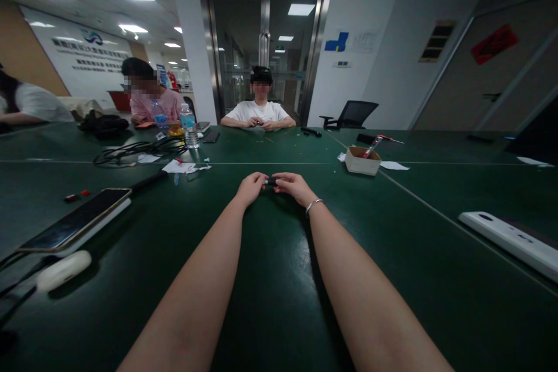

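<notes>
A small black stick-shaped object with a silvery end (271, 181) is held level between my two hands, just above the green table (279, 279). My left hand (251, 188) pinches its silvery left end. From the other side, the fingers of my right hand (297, 188) close on the black part. The object is too small to tell its exact kind, and fingertips cover both ends. A silver bracelet (314, 206) circles my right wrist.
On the left lie a phone (78, 218), a white rounded device (64, 270) and black cables (131, 151). A water bottle (189, 126) stands farther back. To the right are a small cardboard box (362, 161) and a white power strip (514, 241). A person (260, 110) sits opposite.
</notes>
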`<state>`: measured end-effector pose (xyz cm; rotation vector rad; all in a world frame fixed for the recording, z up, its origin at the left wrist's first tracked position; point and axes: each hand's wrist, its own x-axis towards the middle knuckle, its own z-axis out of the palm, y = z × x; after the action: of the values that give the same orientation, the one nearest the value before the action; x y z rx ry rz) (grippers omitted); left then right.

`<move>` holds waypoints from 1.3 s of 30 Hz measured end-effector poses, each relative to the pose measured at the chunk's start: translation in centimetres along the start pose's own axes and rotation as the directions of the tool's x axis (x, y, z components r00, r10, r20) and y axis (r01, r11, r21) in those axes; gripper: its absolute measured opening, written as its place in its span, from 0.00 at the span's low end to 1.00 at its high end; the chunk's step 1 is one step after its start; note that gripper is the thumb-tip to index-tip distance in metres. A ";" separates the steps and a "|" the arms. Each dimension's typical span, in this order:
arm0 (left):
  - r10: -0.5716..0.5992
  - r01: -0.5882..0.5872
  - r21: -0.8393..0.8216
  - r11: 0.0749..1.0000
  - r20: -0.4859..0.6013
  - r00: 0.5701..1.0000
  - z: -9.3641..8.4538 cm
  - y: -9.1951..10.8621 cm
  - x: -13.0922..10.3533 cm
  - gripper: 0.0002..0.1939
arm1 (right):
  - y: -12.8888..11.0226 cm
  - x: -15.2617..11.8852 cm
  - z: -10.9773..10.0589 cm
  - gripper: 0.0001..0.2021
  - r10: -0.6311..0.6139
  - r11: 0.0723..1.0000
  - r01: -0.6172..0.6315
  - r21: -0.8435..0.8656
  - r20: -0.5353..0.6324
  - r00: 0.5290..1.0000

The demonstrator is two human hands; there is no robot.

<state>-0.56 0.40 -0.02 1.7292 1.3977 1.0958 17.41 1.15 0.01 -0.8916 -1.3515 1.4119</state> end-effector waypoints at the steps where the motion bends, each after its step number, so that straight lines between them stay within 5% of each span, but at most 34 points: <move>1: 0.010 -0.010 0.000 1.000 -0.007 1.000 0.0 0.0 0.0 0.17 | 0.0 0.0 0.0 0.11 0.000 1.000 0.000 -0.002 -0.001 1.000; 39: 0.001 -0.002 -0.018 1.000 -0.017 1.000 0.0 0.2 0.0 0.15 | -0.3 -0.1 0.1 0.10 0.001 1.000 -0.001 0.000 0.003 1.000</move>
<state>-0.46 0.41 0.16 1.7125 1.3926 1.1228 17.39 0.98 0.25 -0.8903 -1.3534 1.4145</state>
